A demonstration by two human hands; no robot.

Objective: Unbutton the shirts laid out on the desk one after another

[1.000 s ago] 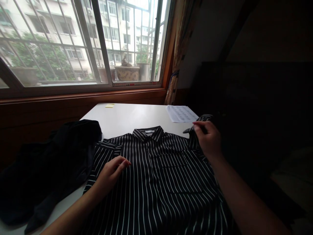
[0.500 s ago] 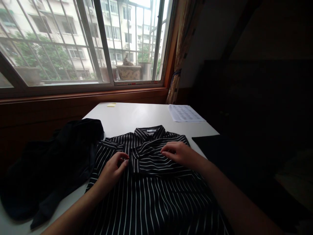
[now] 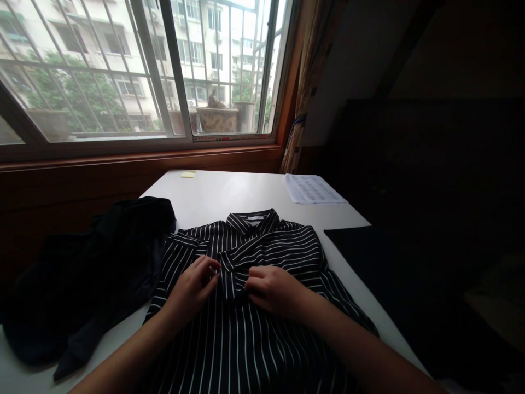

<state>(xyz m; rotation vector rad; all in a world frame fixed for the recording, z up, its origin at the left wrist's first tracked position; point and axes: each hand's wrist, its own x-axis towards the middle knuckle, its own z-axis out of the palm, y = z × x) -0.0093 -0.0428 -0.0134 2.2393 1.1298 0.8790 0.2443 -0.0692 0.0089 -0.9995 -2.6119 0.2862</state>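
Glass-paned, the window was set behind the white table. Over the table's near part the shirt, black with white stripes, was spread front up, its collar pointed towards the window. Dark cloth was heaped just beside it on the left. From the right, one sleeve was folded across the chest; on the left, the other sleeve was doubled back. Printed papers were laid at the far right corner. On the first sleeve, near its end, the right hand was rested with fingers curled; whether cloth was gripped could not be told. At the edge of that sleeve's cuff the left hand was held loosely curled; whether the edge was pinched could not be told. Near the far left corner a yellow note was placed, and inside the collar a pale label was seen.
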